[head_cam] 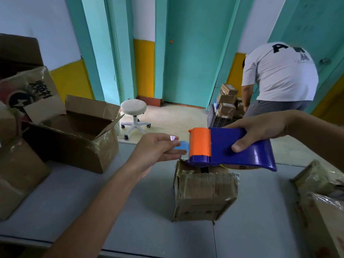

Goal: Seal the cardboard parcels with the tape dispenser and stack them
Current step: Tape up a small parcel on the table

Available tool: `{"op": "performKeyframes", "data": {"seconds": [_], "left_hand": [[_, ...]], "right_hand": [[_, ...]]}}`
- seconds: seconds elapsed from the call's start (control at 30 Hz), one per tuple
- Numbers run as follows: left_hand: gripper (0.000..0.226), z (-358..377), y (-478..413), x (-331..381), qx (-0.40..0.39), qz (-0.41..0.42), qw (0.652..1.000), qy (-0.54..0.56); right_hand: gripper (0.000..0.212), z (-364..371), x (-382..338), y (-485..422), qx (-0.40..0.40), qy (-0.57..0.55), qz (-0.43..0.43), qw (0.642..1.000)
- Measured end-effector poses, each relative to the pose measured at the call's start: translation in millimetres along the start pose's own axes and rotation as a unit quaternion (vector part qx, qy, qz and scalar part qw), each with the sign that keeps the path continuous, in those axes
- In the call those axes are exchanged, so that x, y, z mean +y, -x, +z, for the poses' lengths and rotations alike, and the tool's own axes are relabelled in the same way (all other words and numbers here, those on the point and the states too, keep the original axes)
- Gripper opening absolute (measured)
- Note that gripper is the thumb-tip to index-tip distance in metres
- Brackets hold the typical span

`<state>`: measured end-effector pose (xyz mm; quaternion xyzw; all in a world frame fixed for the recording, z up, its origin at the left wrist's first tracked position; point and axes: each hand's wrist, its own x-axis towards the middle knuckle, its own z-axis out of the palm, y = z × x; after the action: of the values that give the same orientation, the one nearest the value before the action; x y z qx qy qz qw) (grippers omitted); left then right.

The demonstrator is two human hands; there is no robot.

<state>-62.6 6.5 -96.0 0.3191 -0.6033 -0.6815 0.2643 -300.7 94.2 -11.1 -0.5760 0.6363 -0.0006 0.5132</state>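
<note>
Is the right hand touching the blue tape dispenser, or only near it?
Touching. The head view shows the right hand gripping the tape dispenser: thumb pressed on its blue side, fingers over the top. The left hand pinches the tape end.

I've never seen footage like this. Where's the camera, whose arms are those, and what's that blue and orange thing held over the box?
There is no machine here: the single picture comes from a camera worn on someone's head, looking forward and down, so the two bare arms are the wearer's own. The right hand grips a blue and orange tape dispenser by its blue body. The left hand pinches what looks like the pale blue tape end at the dispenser's orange front. Below them, a small worn cardboard parcel stands on the grey table. To the left lies a large open box, and at the right edge more wrapped parcels. Behind the table are a white stool and another person bending over a basket of parcels.
</note>
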Motion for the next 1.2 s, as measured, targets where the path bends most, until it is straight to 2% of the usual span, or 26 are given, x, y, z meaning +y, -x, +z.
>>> {"op": "performKeyframes", "data": {"seconds": [0.2,0.4,0.53,0.63,0.7,0.73,0.83,0.9,1.03,1.2], "left_hand": [[0.011,0.7,0.7,-4.7,0.0,-0.001,0.997,-0.072],[0.031,3.8,6.3,-21.3,0.012,-0.007,1.0,-0.017],[0.021,2.5,3.4,-40.0,0.07,-0.032,0.995,-0.067],[0.017,2.4,-1.3,-47.8,0.109,-0.021,0.987,-0.115],[0.013,1.3,-3.2,-52.0,0.12,-0.008,0.982,-0.142],[0.011,1.1,-3.7,-54.4,0.122,-0.003,0.981,-0.15],[0.005,0.1,-4.2,-62.2,0.135,0.003,0.979,-0.155],[0.005,-0.7,-4.3,-66.7,0.144,0.005,0.978,-0.153],[0.022,-1.2,-4.7,-74.8,0.178,0.029,0.972,-0.152],[0.025,2.5,-12.0,-93.1,0.185,0.024,0.972,-0.144]], "right_hand": [[0.096,-3.7,4.8,13.1,-0.002,0.008,0.014,1.0],[0.082,-1.1,12.2,14.8,-0.06,0.008,0.044,0.997],[0.063,9.2,23.5,-7.7,-0.052,0.021,0.075,0.996],[0.047,12.5,21.7,-27.0,-0.029,0.042,0.113,0.992],[0.044,12.8,19.7,-36.6,-0.024,0.043,0.141,0.989],[0.05,12.6,19.4,-40.0,-0.027,0.04,0.152,0.987],[0.085,12.1,19.0,-47.6,-0.046,0.025,0.176,0.983],[0.098,11.7,20.2,-51.3,-0.057,0.014,0.178,0.982],[0.103,11.2,17.0,-57.9,-0.065,0.014,0.189,0.98],[0.108,8.8,14.7,-66.7,-0.074,0.029,0.223,0.972]]}}
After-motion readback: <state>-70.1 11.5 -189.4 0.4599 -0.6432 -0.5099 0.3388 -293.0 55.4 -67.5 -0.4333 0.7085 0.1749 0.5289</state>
